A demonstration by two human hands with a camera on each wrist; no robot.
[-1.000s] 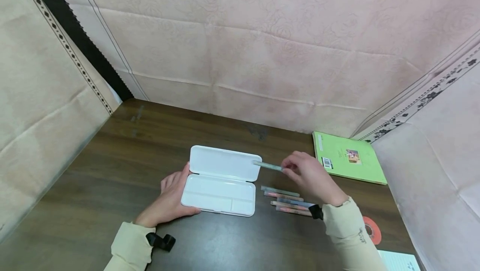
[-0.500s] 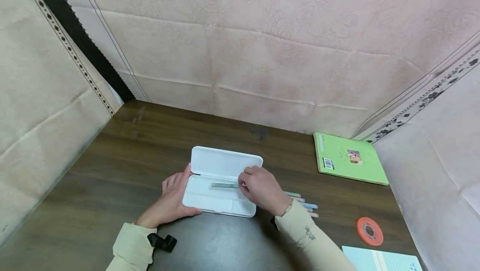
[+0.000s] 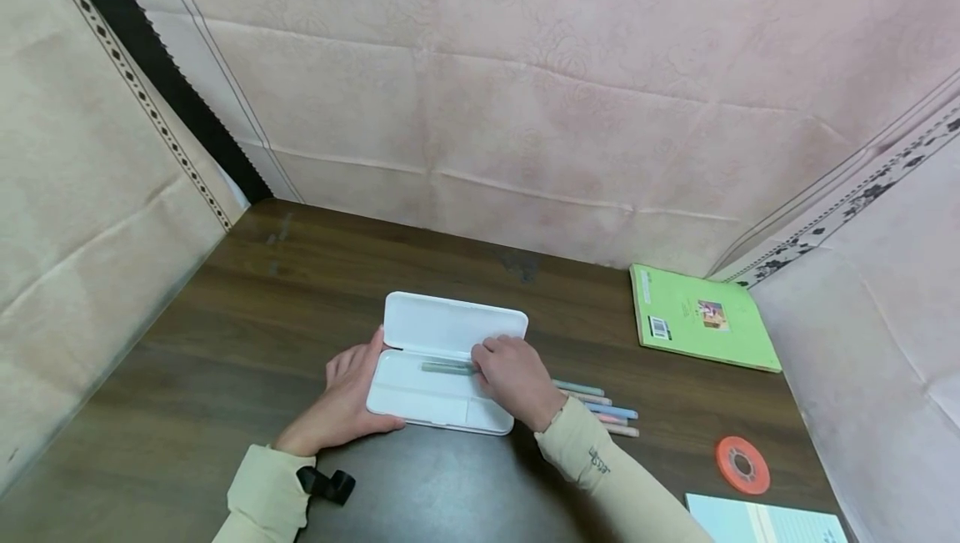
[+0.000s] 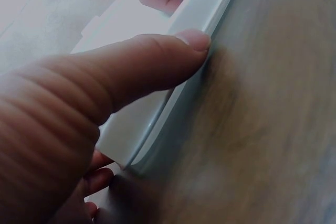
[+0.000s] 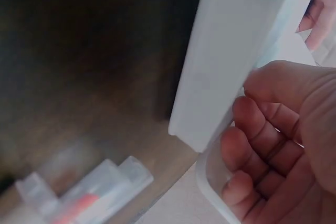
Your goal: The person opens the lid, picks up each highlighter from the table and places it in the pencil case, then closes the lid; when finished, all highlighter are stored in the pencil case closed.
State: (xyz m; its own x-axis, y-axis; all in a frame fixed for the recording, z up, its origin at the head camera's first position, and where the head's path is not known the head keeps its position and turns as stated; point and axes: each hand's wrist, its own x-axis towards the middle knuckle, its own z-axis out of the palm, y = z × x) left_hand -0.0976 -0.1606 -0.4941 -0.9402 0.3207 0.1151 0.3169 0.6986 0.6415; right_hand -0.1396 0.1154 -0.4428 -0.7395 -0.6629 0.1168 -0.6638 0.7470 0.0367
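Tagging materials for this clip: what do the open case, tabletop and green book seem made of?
The case: probably hard plastic, smooth white with rounded corners. The tabletop: wood or laminate, brown grain, soft sheen. The green book: likely card or paper, smooth, its cover printed with a barcode.

- One left hand [image 3: 345, 397], one right hand [image 3: 516, 380]
- One white case [image 3: 408, 394]
- Six pens [image 3: 617, 412]: one held pen [image 3: 442, 368], five loose
- One green book [image 3: 701, 318]
- One orange roll [image 3: 729, 474]
- One pale-blue notebook [image 3: 795, 525]
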